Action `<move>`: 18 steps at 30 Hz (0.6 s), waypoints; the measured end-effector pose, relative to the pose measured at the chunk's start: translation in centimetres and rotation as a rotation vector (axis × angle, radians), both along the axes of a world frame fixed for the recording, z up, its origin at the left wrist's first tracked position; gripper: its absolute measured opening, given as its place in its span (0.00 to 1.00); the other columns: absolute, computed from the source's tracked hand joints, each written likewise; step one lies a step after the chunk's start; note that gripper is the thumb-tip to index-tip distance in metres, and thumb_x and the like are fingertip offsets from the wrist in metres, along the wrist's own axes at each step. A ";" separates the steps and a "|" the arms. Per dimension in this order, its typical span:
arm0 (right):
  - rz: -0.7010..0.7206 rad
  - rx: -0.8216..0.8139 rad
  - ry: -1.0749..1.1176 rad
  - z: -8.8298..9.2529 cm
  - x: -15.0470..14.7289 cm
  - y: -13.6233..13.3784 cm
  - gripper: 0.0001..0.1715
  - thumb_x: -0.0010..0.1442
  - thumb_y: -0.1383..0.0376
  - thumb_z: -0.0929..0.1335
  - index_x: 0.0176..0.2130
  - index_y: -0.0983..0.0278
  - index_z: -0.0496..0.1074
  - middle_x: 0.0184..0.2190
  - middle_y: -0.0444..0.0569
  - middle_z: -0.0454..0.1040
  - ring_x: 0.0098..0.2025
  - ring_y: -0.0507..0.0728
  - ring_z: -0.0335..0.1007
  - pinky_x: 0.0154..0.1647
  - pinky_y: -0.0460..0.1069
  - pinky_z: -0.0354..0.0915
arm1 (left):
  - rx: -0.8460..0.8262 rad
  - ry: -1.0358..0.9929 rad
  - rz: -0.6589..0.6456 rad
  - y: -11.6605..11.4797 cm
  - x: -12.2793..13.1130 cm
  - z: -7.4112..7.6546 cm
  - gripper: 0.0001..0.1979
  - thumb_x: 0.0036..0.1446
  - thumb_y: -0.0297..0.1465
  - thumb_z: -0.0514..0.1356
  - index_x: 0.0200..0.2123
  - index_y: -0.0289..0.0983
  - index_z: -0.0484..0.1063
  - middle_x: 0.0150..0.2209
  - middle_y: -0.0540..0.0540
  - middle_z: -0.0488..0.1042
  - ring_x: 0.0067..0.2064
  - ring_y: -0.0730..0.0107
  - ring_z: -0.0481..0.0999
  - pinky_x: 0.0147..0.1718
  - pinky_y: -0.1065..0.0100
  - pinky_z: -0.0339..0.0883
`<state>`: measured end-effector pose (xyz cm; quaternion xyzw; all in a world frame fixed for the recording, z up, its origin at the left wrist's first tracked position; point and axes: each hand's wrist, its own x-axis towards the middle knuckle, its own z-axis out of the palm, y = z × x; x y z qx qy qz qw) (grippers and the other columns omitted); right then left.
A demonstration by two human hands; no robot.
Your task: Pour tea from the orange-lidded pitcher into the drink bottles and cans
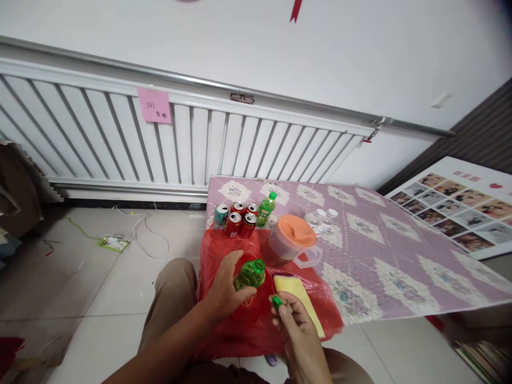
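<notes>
Green bottle (252,274) in left hand (225,286), cap (277,302) in right hand (295,326)

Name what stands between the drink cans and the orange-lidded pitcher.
In the head view, the capped green bottle stands between the cans and the pitcher.

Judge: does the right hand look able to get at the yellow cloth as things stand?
Probably yes: the cloth lies close to the right hand and looks uncovered, though that hand holds a green cap.
</notes>
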<state>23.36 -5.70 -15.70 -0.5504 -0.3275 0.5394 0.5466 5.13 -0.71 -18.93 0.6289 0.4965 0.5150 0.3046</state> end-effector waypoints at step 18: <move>0.258 -0.136 0.344 -4.4 -9.5 -1.3 0.22 0.48 0.54 0.76 0.27 0.59 0.62 0.23 0.37 0.66 0.24 0.51 0.63 0.26 0.45 0.61 | 0.066 0.172 -0.045 -6.4 -3.2 -2.5 0.11 0.55 0.25 0.59 0.42 0.39 0.71 0.40 0.43 0.74 0.42 0.62 0.73 0.43 0.61 0.71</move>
